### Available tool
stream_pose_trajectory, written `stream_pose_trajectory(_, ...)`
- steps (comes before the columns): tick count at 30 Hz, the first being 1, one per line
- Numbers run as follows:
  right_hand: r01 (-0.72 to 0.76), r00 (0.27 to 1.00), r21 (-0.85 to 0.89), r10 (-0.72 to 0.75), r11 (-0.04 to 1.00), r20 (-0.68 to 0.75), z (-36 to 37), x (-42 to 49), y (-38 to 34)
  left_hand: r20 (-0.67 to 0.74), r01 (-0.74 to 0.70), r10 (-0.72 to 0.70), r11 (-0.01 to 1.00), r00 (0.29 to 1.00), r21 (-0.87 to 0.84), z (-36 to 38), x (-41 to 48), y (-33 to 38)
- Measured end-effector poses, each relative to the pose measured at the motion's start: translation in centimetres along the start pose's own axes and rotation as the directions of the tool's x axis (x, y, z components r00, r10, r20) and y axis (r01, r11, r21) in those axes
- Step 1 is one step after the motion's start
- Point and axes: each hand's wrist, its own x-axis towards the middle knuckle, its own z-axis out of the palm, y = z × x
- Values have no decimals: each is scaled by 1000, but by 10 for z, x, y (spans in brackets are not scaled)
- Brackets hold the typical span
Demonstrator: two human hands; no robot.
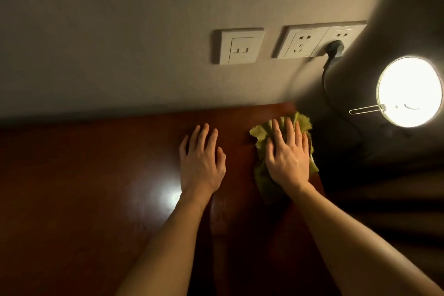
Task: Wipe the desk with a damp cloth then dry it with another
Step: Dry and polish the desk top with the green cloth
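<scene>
both hands flat: right hand (287, 154) presses green cloth (262, 181), left hand (200, 160) on desk (84, 187).

No text, label, brand or number can be read anywhere.

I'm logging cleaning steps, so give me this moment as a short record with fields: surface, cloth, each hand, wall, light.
surface: glossy red-brown desk set against the wall
cloth: green cloth, crumpled, at the desk's far right corner
right hand: right hand flat on the cloth, fingers straight, pressing it down
left hand: left hand flat on bare desk beside the cloth, not touching it
wall: switch plate; socket plate with a black plug in it
light: round lamp, lit, right of the desk
second cloth: none in view
</scene>
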Motion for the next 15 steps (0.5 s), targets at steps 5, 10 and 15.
stream_pose_trajectory(5,5,999,-9,-5,1000,47,-2,-55,1,18,1,-1,1000,1000,-3,-2,-1,0)
stream_pose_trajectory(10,-12,1000,14,12,1000,26,-2,-3,4,23,-2,3,1000,1000,-20,-1,-1,-2)
stream_pose_trajectory(15,35,999,-1,-35,999,27,-2,-16,2,39,-9,11,999,999,-42,-3,-2,-4)
